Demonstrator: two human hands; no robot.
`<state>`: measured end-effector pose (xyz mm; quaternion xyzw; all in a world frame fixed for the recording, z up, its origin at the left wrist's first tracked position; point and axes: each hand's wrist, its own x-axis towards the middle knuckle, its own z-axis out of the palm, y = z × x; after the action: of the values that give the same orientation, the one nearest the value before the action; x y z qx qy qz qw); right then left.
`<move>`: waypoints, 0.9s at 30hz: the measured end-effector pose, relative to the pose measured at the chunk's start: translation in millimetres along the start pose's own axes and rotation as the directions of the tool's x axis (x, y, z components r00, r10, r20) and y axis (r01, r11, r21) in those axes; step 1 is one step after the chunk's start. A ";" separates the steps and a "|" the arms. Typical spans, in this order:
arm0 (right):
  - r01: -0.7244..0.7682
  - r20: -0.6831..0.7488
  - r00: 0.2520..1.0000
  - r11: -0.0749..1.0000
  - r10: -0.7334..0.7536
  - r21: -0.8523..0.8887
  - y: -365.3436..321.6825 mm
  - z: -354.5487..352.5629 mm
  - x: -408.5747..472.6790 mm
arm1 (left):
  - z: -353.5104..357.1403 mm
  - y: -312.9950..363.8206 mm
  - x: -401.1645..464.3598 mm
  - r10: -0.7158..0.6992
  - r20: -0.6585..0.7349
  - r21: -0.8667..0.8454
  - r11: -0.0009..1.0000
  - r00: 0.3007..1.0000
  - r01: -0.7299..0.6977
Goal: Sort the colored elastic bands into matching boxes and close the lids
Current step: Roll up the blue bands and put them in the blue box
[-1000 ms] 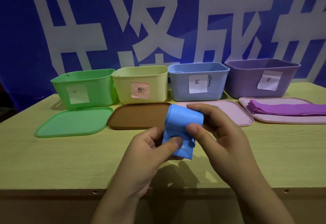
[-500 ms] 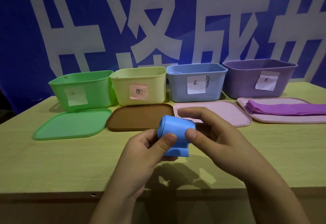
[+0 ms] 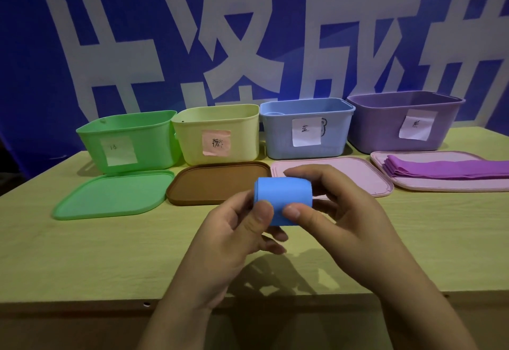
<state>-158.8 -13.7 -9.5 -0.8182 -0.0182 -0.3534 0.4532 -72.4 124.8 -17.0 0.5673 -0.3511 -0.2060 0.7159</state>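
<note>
A blue elastic band (image 3: 283,198), folded into a thick wad, is held above the worktop (image 3: 82,253). At the back stand four open, labelled boxes: green (image 3: 126,140), yellow (image 3: 217,134), blue (image 3: 305,129), purple (image 3: 405,121). Lids lie flat before them: green (image 3: 113,195), brown (image 3: 214,181), two pink (image 3: 355,173) (image 3: 429,184). Folded purple bands (image 3: 446,170) rest on the rightmost lid.

Four open boxes (image 3: 305,129), four loose lids (image 3: 113,195), one blue band (image 3: 283,195), one purple band stack (image 3: 446,170), two hands (image 3: 228,239)
</note>
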 end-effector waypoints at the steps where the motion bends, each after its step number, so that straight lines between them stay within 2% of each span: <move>1: 0.032 -0.006 0.999 0.999 -0.032 -0.019 0.1 0.7 -0.6 | 1.0 0.2 0.9 0.012 -0.004 0.006 1.000 1.000 -0.012; 7: 0.219 -0.029 0.974 0.968 -0.224 -0.126 0.9 3.7 -1.0 | 4.0 2.0 5.2 0.090 -0.014 0.108 0.990 0.996 -0.088; 11: 0.260 -0.041 0.962 0.950 -0.271 -0.174 3.4 5.2 -1.0 | 2.2 2.2 6.9 0.131 -0.045 0.137 0.983 0.990 -0.124; 14: 0.199 -0.003 0.980 0.979 -0.200 -0.039 4.2 1.7 -3.3 | 2.8 4.6 3.6 0.180 -0.037 0.200 0.965 0.983 -0.169; 16: 0.116 0.058 0.991 0.987 -0.123 0.109 2.5 -2.3 -4.8 | 4.6 2.9 1.2 0.193 -0.088 0.243 0.956 0.977 -0.167; 18: 0.003 0.057 0.998 0.969 -0.018 0.246 -0.1 -4.4 -4.9 | 4.7 -0.9 0.2 0.272 -0.117 0.379 0.901 0.955 -0.211; 20: -0.069 -0.010 0.997 0.974 0.073 0.216 -2.0 -1.4 -3.1 | 6.4 -2.4 -0.6 0.383 -0.058 0.547 0.785 0.922 -0.291; 23: -0.142 -0.085 0.986 0.990 0.141 0.006 -1.9 7.3 0.3 | 13.5 -3.0 -2.9 0.471 0.075 0.663 0.635 0.879 -0.397; 25: -0.167 -0.090 0.982 0.986 0.165 -0.020 0.2 9.2 0.9 | 16.6 -4.9 -4.4 0.502 0.126 0.688 0.577 0.855 -0.440; 27: -0.167 -0.100 0.980 0.984 0.172 0.061 1.2 10.1 0.8 | 15.5 -5.5 -4.1 0.507 0.124 0.672 0.589 0.853 -0.448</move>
<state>-152.1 -7.0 -13.3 -0.7849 0.0660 -0.3553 0.5033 -86.0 115.9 -21.7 0.6807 -0.5113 0.1596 0.4998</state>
